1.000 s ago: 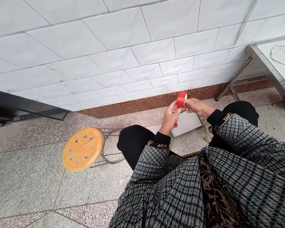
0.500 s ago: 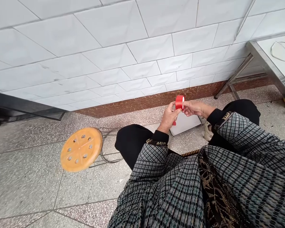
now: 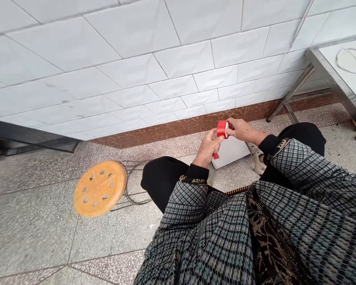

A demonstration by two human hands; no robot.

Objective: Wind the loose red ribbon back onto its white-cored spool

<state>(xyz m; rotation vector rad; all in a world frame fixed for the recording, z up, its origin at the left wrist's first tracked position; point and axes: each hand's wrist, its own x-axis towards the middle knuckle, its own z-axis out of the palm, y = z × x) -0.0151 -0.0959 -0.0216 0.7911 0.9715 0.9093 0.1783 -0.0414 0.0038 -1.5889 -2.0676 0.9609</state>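
A roll of red tape (image 3: 221, 129) with a white core is held between both hands, above the floor in front of my knees. My left hand (image 3: 208, 148) grips its near left side, the thumb pressed along the lower edge. A short loose piece of red tape (image 3: 215, 156) shows below those fingers. From the right, my right hand (image 3: 242, 130) holds the roll by its core, with fingers at the opening. Beneath the hands lies a flat white panel (image 3: 229, 152) with a dark edge, partly hidden by them.
To the left stands a round orange stool (image 3: 100, 189) with holes in its seat and thin metal legs. A metal-framed table (image 3: 329, 73) is at the right, a loop of cord (image 3: 351, 61) on it. White wall tiles (image 3: 166, 95) rise ahead. A dark object (image 3: 29, 136) sits far left.
My right hand has turned and risen a little, its fingers now at the roll's core. The roll has shifted slightly left and tilted. The left hand still grips it.
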